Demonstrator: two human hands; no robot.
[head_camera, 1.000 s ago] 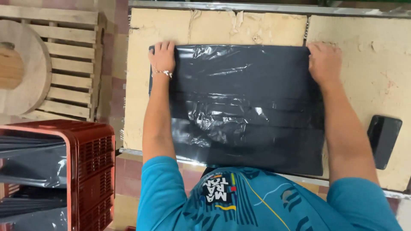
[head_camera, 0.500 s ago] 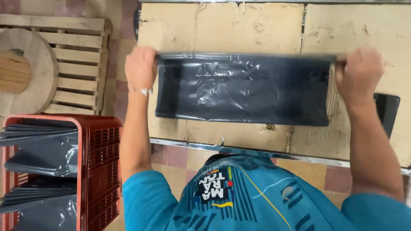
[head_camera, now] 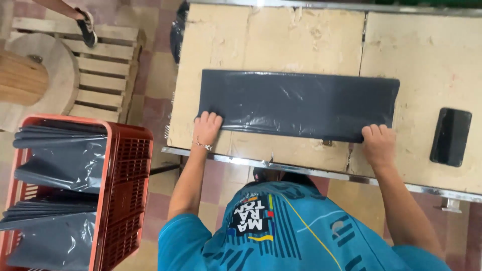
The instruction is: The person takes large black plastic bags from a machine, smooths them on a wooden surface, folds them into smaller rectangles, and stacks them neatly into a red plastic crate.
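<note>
Folded bag (head_camera: 296, 104) laid flat across table (head_camera: 281, 40); phone (head_camera: 451, 136) placed to its right (well apart). Crate (head_camera: 125, 190) set left of table, bags (head_camera: 60, 165) stacked inside; pallet (head_camera: 95, 65) behind crate.

Lower left of the frame: red plastic crate (head_camera: 125, 200) with slotted walls, filled with folded dark plastic sheets (head_camera: 57, 165). Upper left: wooden pallet (head_camera: 103, 75) on a tiled floor (head_camera: 150, 110), with a round wooden spool (head_camera: 30, 80) lying against it and a shoe (head_camera: 86, 26) of another person at the top edge. Right side: black phone (head_camera: 450, 136) lying flat on a worn beige tabletop (head_camera: 281, 40), metal-edged along the near side. Top centre, past the table's far left corner: dark bundle (head_camera: 178, 30), partly hidden.
</note>
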